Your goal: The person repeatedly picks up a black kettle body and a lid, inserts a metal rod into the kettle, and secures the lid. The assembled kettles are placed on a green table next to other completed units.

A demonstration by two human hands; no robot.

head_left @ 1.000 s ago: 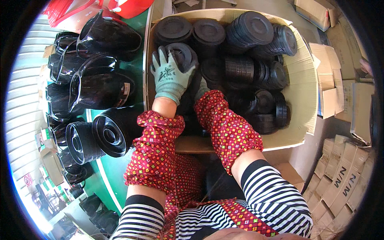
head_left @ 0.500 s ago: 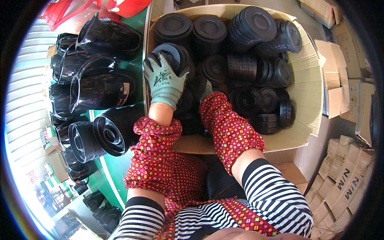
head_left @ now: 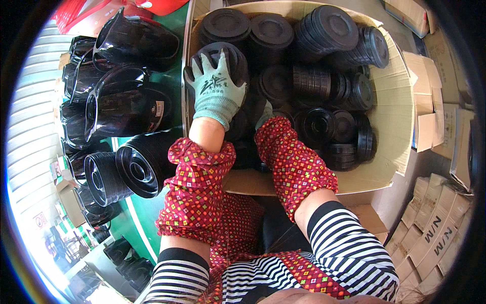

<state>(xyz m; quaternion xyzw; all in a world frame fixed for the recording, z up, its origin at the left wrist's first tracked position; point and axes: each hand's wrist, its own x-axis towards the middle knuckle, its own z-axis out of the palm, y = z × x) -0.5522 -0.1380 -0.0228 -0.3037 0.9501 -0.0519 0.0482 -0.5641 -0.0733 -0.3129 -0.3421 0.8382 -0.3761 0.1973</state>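
While the gloved left hand (head_left: 217,96) lies open with fingers spread over its upper end, a stack of round black discs (head_left: 236,63) sits in the left part of the cardboard box (head_left: 391,129). Its flat face points up; its long axis runs downward, tilt unclear. The right hand (head_left: 265,115), mostly hidden, shows no readable grip.
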